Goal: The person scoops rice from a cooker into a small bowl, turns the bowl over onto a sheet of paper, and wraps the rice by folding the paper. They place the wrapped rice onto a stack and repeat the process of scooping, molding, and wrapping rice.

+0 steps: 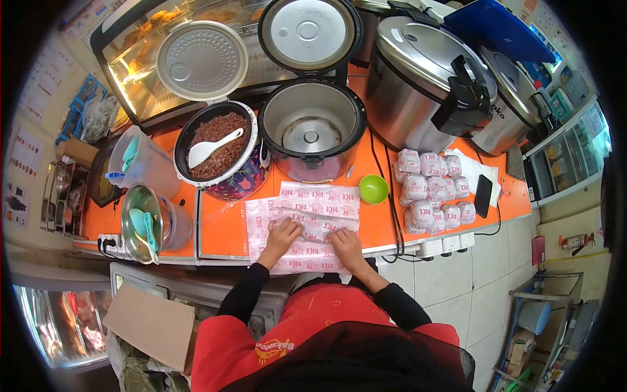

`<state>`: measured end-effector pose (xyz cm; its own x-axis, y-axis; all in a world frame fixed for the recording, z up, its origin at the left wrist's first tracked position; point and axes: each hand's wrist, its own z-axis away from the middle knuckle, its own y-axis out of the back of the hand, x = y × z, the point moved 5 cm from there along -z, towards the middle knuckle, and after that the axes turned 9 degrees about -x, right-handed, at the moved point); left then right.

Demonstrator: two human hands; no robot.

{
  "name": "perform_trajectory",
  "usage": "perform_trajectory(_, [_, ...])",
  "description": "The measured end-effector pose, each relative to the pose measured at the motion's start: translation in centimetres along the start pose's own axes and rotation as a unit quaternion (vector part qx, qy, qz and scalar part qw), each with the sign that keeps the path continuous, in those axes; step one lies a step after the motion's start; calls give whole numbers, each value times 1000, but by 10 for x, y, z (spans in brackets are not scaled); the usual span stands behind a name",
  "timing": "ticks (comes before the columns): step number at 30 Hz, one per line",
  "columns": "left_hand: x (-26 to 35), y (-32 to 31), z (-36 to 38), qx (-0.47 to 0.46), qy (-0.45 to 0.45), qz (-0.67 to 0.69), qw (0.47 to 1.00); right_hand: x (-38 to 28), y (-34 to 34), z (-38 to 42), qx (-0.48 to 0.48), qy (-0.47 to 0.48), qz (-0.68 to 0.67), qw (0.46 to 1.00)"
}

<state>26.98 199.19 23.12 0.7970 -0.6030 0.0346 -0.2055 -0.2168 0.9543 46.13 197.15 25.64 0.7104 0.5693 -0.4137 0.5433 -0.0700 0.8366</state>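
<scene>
Right of the paper sheets (317,200), green bowl (373,189) and black cables (392,196) narrow the way (wrapped bundles (436,189) beyond).

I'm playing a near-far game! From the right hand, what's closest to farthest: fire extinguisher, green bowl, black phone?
From the right hand:
1. Green bowl, just beyond it.
2. Black phone, right of the bundles.
3. Fire extinguisher, on the right wall.

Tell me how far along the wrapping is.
Done, by the look of it: the wrapped bundles piled at the counter's right. In hand: the left hand and right hand are on a folded part of the printed paper; its contents can't be seen. Left: reddish-brown rice remains in the patterned cooker, though how much must be wrapped isn't clear.
</scene>
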Motion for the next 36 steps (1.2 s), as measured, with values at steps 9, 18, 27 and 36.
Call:
perform_trajectory(9, [-11,24,5,-58,-86,203,974,6,2,17,-15,-64,-107,992])
perform_trajectory(18, [-15,5,-3,-32,-21,203,978,27,-14,11,-56,-97,-22,993])
perform_trajectory(27, [-19,-3,-3,-10,5,235,972,54,-5,-4,-231,-110,-152,955])
perform_trajectory(36, [-15,-2,-12,-25,94,240,966,44,-10,-2,-105,-85,20,991])
